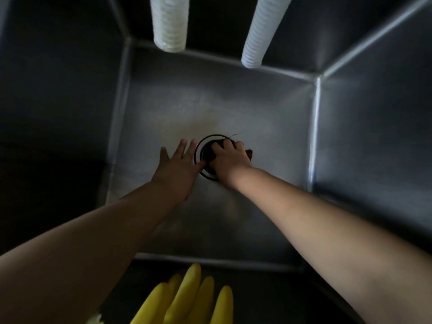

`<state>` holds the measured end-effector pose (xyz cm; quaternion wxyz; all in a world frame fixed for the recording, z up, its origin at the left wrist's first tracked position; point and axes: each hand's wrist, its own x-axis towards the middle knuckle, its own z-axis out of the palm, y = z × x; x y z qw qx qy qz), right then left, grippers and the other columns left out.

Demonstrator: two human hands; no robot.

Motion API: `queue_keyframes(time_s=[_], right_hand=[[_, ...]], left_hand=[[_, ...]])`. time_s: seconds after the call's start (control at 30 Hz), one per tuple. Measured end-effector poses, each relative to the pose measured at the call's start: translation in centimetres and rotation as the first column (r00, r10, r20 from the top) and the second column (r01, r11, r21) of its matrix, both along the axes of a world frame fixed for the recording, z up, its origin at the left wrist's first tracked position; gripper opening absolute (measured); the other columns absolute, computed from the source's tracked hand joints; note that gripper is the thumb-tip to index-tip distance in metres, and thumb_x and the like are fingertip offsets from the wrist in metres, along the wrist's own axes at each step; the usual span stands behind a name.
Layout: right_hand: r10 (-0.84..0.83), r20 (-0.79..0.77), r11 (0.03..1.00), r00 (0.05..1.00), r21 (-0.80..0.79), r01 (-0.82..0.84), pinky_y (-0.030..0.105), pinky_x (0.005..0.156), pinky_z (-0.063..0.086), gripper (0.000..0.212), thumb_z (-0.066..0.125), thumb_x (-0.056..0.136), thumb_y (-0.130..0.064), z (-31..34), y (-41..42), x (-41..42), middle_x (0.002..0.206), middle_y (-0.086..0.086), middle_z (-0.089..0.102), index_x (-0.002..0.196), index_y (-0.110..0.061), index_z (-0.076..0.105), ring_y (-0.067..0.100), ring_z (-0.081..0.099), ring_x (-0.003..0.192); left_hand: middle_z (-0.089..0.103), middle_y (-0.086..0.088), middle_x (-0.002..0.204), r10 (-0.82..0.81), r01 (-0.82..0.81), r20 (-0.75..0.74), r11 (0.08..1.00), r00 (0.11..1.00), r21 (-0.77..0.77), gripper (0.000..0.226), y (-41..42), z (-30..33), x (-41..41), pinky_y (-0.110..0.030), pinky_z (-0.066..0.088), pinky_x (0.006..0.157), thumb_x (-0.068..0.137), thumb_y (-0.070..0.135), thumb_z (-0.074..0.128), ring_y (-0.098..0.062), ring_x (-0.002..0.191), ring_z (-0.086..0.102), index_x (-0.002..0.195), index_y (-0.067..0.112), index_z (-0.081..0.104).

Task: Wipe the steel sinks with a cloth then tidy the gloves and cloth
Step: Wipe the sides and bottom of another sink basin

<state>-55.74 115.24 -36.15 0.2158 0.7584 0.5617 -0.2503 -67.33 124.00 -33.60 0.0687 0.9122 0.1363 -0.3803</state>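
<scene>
Right hand (pixel 230 157) fingers curled on dark cloth (pixel 211 152), bunched over the drain (pixel 205 157), probably to scrub the ring. Left hand (pixel 177 167) flat, fingers spread on sink (pixel 245 108) floor just left of drain, likely bracing. Open floor beyond both sets of fingertips; walls well apart, two hoses (pixel 169 22) overhead. Gloves (pixel 194 298) on near rim, behind the wrists, untouched.

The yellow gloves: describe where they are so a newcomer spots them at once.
Start at the deep steel sink the arms reach into. Drop to its near rim at the picture's bottom edge: the yellow gloves lie there, fingers pointing toward the basin, the only bright yellow thing.
</scene>
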Motion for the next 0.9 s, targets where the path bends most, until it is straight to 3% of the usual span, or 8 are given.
queue_keyframes(time_s=[0.17, 0.4, 0.7, 0.9], right_hand=[[0.015, 0.009, 0.999, 1.000, 0.029, -0.015, 0.043, 0.095, 0.027, 0.036, 0.054, 0.087, -0.019, 0.5, -0.4, 0.0, 0.138, 0.003, 0.032, 0.121, -0.029, 0.061, 0.031, 0.026, 0.121], [0.157, 0.165, 0.981, 0.974, 0.086, -0.173, 0.043, 0.101, 0.025, 0.044, 0.043, 0.094, -0.033, 0.3, -0.8, -0.6, 0.141, 0.004, 0.031, 0.136, -0.025, 0.045, 0.031, 0.027, 0.127], [0.234, 0.292, 0.964, 0.927, -0.197, -0.181, 0.044, 0.099, 0.028, 0.053, 0.036, 0.095, -0.046, 0.8, 1.3, -1.5, 0.141, 0.011, 0.034, 0.141, -0.021, 0.039, 0.033, 0.030, 0.126], [0.131, 0.237, 0.975, 0.962, -0.208, -0.082, 0.042, 0.093, 0.032, 0.049, 0.038, 0.095, -0.043, 0.9, 1.7, -1.6, 0.138, 0.011, 0.038, 0.139, -0.021, 0.042, 0.033, 0.036, 0.123]], left_hand=[[-0.028, -0.013, 0.153, -0.014, 0.014, -0.007, 1.000, 1.000, 0.004, 0.090, -0.2, 0.0, 0.1, -0.063, 0.008, 0.112, 0.087, 0.031, 0.063, -0.035, 0.141, -0.022, 0.149, 0.036, -0.001], [-0.030, -0.012, 0.153, -0.025, 0.025, -0.015, 1.000, 1.000, 0.007, 0.097, 0.0, -0.2, 0.0, -0.062, 0.007, 0.113, 0.082, 0.035, 0.068, -0.035, 0.141, -0.023, 0.149, 0.035, -0.002], [-0.028, -0.011, 0.153, -0.005, 0.005, 0.009, 1.000, 1.000, -0.017, 0.103, 0.2, -0.4, -0.3, -0.062, 0.006, 0.113, 0.079, 0.035, 0.071, -0.033, 0.141, -0.023, 0.149, 0.035, -0.005], [-0.029, -0.010, 0.153, 0.003, -0.002, 0.023, 1.000, 1.000, -0.024, 0.104, 0.4, -1.1, -0.5, -0.062, 0.003, 0.113, 0.078, 0.035, 0.072, -0.032, 0.141, -0.024, 0.149, 0.035, -0.004]])
